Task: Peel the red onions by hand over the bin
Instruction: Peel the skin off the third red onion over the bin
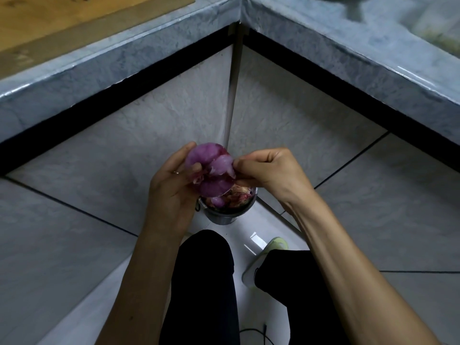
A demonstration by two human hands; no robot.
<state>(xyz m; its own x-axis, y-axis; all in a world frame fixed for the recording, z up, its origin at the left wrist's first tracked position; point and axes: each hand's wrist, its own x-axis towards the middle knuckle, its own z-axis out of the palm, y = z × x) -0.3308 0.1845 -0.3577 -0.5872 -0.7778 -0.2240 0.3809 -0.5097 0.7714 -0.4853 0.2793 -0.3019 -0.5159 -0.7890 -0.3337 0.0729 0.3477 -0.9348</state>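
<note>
While my left hand (174,185) cups the red onion (210,168) above the bin (224,215), my right hand (268,170) at three o'clock pinches its loosened skin flap (224,165), nearer for pulling.

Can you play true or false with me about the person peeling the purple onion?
1. The left hand holds the red onion. True.
2. The right hand is flat and touches nothing. False: its fingers pinch a flap of onion skin.
3. The bin sits on the counter. False: it stands on the floor, under the hands.
4. The bin already has peelings in it. True.
5. The person wears a light shoe. True.
</note>
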